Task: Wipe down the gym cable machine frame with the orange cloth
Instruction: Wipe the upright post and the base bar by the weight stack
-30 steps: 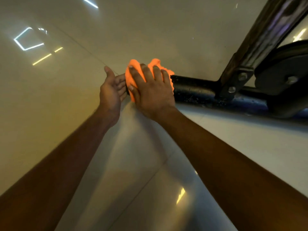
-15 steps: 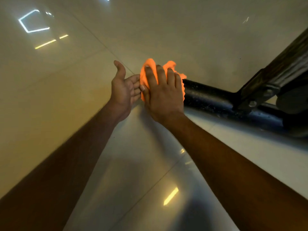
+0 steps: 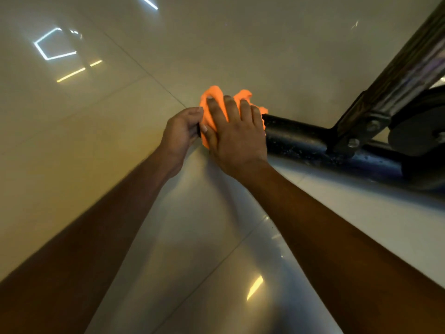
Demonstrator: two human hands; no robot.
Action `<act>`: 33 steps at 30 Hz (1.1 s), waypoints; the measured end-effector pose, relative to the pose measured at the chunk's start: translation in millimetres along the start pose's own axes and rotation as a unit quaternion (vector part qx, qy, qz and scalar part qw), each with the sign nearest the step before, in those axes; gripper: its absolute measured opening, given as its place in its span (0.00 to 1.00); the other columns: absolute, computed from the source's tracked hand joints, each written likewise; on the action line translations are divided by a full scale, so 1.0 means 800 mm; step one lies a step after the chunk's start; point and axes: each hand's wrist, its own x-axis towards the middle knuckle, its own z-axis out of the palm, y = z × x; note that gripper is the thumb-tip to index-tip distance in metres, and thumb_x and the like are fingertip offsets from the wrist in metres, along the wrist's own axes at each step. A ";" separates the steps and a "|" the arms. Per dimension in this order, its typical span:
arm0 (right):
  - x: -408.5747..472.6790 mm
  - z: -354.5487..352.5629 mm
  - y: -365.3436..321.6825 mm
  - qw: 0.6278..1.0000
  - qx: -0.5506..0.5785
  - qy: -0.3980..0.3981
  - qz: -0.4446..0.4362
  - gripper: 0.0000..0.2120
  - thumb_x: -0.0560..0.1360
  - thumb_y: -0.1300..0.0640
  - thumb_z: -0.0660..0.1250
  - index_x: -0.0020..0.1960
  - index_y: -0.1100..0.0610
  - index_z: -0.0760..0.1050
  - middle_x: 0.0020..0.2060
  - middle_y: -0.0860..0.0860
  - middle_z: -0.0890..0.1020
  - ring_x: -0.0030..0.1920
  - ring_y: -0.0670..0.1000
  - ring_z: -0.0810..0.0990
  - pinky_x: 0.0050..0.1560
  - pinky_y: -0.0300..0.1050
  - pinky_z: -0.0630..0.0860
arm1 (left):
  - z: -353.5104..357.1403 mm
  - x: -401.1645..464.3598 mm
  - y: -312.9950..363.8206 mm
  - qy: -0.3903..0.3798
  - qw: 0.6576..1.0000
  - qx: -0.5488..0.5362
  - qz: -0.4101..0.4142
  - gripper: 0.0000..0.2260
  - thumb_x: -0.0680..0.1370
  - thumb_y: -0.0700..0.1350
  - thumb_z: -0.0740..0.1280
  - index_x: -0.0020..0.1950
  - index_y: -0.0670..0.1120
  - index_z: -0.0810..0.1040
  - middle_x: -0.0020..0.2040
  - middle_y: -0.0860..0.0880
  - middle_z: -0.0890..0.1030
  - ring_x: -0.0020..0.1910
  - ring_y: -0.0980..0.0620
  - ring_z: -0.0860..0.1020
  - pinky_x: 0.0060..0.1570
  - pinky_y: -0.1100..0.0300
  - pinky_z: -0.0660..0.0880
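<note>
The orange cloth point(image 3: 213, 97) is bunched over the free end of the black base tube point(image 3: 298, 138) of the cable machine frame, low on the floor. My right hand point(image 3: 237, 138) lies flat on top of the cloth, fingers stretched out and pressing it onto the tube. My left hand point(image 3: 181, 132) is just left of it, fingers curled round the tube's end with the thumb touching the cloth's edge. A slanted upright point(image 3: 399, 75) is bolted to the tube by a bracket point(image 3: 356, 138).
A dark round pulley or wheel point(image 3: 419, 133) sits at the right edge behind the bracket. Glossy pale floor tiles point(image 3: 192, 237) with light reflections spread under both arms and to the left.
My left hand, open with its palm up beside the cloth earlier, has closed its fingers at the tube's end. My right hand stays pressed on the cloth.
</note>
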 end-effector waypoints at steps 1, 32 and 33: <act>-0.010 -0.002 0.012 1.000 -0.006 0.010 -0.013 0.29 0.87 0.40 0.56 0.84 0.51 0.66 0.78 0.58 0.73 0.75 0.68 0.71 0.76 0.63 0.62 | 0.004 -0.001 -0.002 0.010 1.000 0.016 0.019 0.08 0.86 0.41 0.63 0.56 0.47 0.82 0.45 0.52 0.85 0.41 0.61 0.83 0.44 0.67 0.78; -0.103 -0.027 0.116 0.999 -0.040 0.011 0.018 0.29 0.90 0.45 0.53 0.89 0.51 0.54 0.86 0.62 0.59 0.86 0.69 0.52 0.84 0.69 0.52 | 0.038 -0.008 -0.042 -0.053 0.718 0.570 0.395 0.31 0.83 0.56 0.63 0.84 0.47 0.65 0.84 0.42 0.64 0.85 0.37 0.56 0.82 0.33 0.50; -0.111 -0.027 0.132 0.999 -0.050 0.010 -0.012 0.30 0.90 0.47 0.56 0.89 0.51 0.52 0.86 0.61 0.57 0.86 0.69 0.51 0.84 0.69 0.52 | 0.033 -0.005 -0.041 -0.057 0.716 0.567 0.403 0.30 0.83 0.56 0.63 0.84 0.47 0.65 0.84 0.44 0.64 0.85 0.38 0.57 0.83 0.35 0.49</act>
